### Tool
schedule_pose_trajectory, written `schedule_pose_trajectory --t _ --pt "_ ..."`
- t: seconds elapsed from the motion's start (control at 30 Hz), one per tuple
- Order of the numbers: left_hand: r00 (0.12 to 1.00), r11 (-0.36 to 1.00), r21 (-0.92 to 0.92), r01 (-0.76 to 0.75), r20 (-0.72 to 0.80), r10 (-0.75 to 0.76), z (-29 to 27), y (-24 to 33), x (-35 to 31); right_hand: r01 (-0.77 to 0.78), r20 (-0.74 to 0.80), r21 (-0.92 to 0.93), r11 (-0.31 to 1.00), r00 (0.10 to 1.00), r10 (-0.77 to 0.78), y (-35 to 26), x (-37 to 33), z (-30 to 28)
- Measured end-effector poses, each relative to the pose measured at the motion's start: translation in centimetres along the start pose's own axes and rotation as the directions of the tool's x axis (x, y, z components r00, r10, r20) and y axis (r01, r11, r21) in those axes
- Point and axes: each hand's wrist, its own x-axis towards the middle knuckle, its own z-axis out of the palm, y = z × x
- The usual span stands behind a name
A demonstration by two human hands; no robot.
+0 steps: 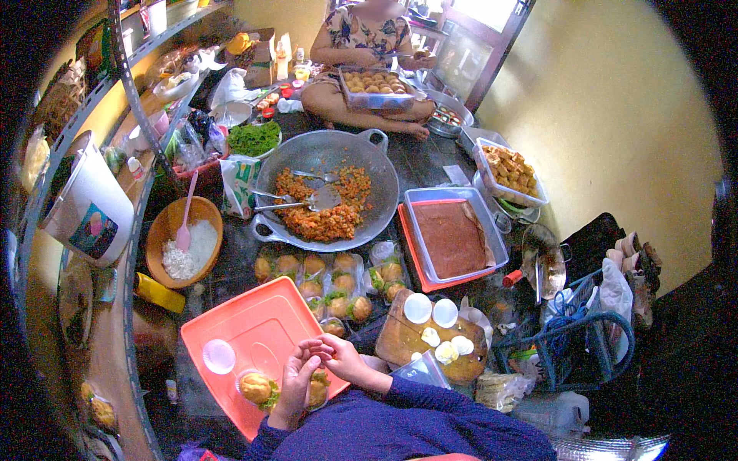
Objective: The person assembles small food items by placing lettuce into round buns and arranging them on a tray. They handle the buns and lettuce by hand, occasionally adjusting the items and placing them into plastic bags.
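My left hand [296,376] and my right hand [344,359] meet above the right side of an orange plastic lid [231,323]. Their fingers are bent and pressed together at the tips; whatever they hold, if anything, is too small or hidden to name. Beside my left hand, a bun with lettuce [254,386] rests in a clear cup on the lid. A second filled bun [317,390] lies under my hands, partly covered by them. Toward the lid's left edge is a round clear plastic cup or cover [219,356].
Several packed buns [337,284] stand beyond the lid. Farther off is a large pan [380,184] of orange filling with utensils. A cutting board [392,338] with egg pieces lies right. A rice bowl [217,261] sits left. Across, a seated person holds a tub of buns [377,101].
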Motion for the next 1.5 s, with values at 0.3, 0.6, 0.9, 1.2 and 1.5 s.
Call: schedule_pose_trajectory --t 0.3,0.6,0.9,1.2,1.5 --pt "1.0 0.998 -0.062 -0.02 -0.013 0.02 -0.2 -0.4 0.0 -0.013 0.011 -0.056 0.998 1.0 0.014 1.1 -0.1 0.2" --pt "0.999 0.996 -0.093 -0.008 -0.043 0.004 -0.5 0.0 -0.1 -0.035 0.03 -0.062 0.997 0.999 0.037 0.4 0.0 0.2" --pt "0.999 0.995 -0.096 -0.006 -0.048 0.002 -0.6 0.4 -0.1 0.012 0.008 -0.121 0.993 1.0 -0.012 -0.2 0.2 0.4" --pt "0.999 0.989 -0.144 -0.032 -0.01 0.031 -1.2 0.0 0.1 0.06 0.002 -0.17 0.984 0.998 -0.06 -0.1 0.4 0.2" --pt "0.996 0.994 0.056 -0.09 -0.024 0.092 -1.5 1.6 -1.5 0.064 -0.036 -0.173 0.983 0.997 -0.071 -1.4 0.6 -0.3"
